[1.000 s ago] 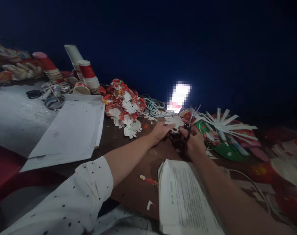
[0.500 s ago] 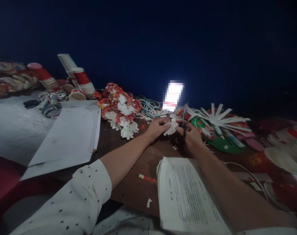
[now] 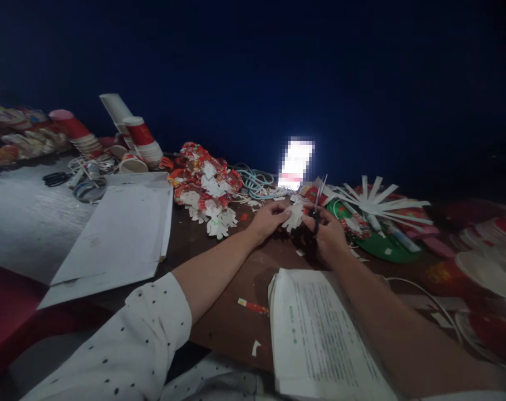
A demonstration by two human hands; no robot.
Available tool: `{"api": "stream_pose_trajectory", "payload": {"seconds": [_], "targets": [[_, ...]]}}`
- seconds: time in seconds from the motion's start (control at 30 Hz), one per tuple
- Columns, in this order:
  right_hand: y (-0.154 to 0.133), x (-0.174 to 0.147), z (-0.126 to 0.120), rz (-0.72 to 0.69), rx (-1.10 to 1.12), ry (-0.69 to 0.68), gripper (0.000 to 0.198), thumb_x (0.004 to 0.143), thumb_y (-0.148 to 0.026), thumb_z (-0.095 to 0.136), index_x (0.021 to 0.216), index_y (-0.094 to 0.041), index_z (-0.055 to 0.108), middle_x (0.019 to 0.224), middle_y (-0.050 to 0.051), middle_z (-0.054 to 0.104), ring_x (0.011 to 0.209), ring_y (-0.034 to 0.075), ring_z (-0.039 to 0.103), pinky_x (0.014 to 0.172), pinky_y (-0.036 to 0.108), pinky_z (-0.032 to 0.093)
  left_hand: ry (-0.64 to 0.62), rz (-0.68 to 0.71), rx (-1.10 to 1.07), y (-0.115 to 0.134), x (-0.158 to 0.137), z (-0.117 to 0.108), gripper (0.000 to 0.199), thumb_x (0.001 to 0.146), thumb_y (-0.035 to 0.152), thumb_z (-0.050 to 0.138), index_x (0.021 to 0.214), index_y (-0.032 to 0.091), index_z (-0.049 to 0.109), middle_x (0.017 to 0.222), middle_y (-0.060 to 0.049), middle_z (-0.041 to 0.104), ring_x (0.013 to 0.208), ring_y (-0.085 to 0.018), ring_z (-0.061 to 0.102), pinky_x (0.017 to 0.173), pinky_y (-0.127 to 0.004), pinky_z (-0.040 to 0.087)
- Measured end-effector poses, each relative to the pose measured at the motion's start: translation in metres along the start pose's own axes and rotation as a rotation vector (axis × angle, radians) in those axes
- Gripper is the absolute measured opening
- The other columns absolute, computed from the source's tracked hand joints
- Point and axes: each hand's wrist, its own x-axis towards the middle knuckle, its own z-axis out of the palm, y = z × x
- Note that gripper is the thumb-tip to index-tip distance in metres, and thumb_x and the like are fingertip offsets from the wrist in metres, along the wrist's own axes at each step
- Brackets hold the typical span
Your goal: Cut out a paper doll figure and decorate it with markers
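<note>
A white paper cut-out [image 3: 294, 216] with petal-like lobes is pinched at its left edge by my left hand [image 3: 270, 220], which is closed on it. My right hand [image 3: 328, 234] is closed around dark-handled scissors [image 3: 319, 195], whose blades point up and away from me. The right fingertips also reach the right edge of the cut-out. To the left lies a pile of similar red and white flower-shaped cut-outs [image 3: 211, 186]. Small paper scraps [image 3: 300, 253] are scattered on the brown table [image 3: 231, 278] around my hands.
A bright phone [image 3: 296, 163] stands behind my hands, near a coiled cable [image 3: 255, 182]. A printed paper stack [image 3: 315, 328] lies in front. White board [image 3: 114, 234] and paper cups [image 3: 142, 139] are left; a strip-cut paper cup [image 3: 376, 203], green disc [image 3: 390, 250] and more cups [image 3: 482, 273] are right.
The cut-out has turned slightly, its lobes now facing more toward me. The scissors' blades have tilted a little to the right. Both hands stay in nearly the same place.
</note>
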Motion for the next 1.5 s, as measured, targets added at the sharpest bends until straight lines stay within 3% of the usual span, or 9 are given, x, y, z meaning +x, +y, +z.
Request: {"api": "stream_pose_trajectory", "payload": {"seconds": [0.33,0.73,1.5], "targets": [[0.0001,0.0027,-0.0021,-0.055,0.025,0.064,0.048,0.058,-0.035,0.080,0.102,-0.024,0.066,0.075,-0.002,0.067,0.059,0.013,0.060,0.050,0.023,0.046,-0.032,-0.040,-0.004,-0.0023,0.0029,-0.0030,0.026,0.066,0.031,0.075,0.079,0.011,0.064,0.071,0.000,0.062,0.063,-0.009,0.055,0.063,-0.023,0.045],[-0.0016,-0.0013,0.0007,-0.097,0.027,0.060,0.047,0.060,-0.035,0.079,0.104,-0.023,0.066,0.079,0.000,0.068,0.064,0.015,0.064,0.054,0.026,0.050,-0.003,-0.045,0.091,-0.0034,0.0040,-0.0063,0.027,0.067,0.033,0.073,0.083,0.012,0.067,0.066,0.002,0.061,0.053,-0.005,0.046,0.054,-0.021,0.035],[-0.0004,-0.0011,0.0003,-0.070,0.035,0.073,0.048,0.060,-0.032,0.081,0.105,-0.022,0.066,0.076,-0.001,0.068,0.065,0.015,0.064,0.057,0.027,0.051,-0.007,-0.058,0.095,-0.0030,0.0033,-0.0055,0.023,0.067,0.032,0.072,0.078,0.012,0.066,0.059,0.003,0.058,0.051,-0.007,0.047,0.053,-0.022,0.037]]}}
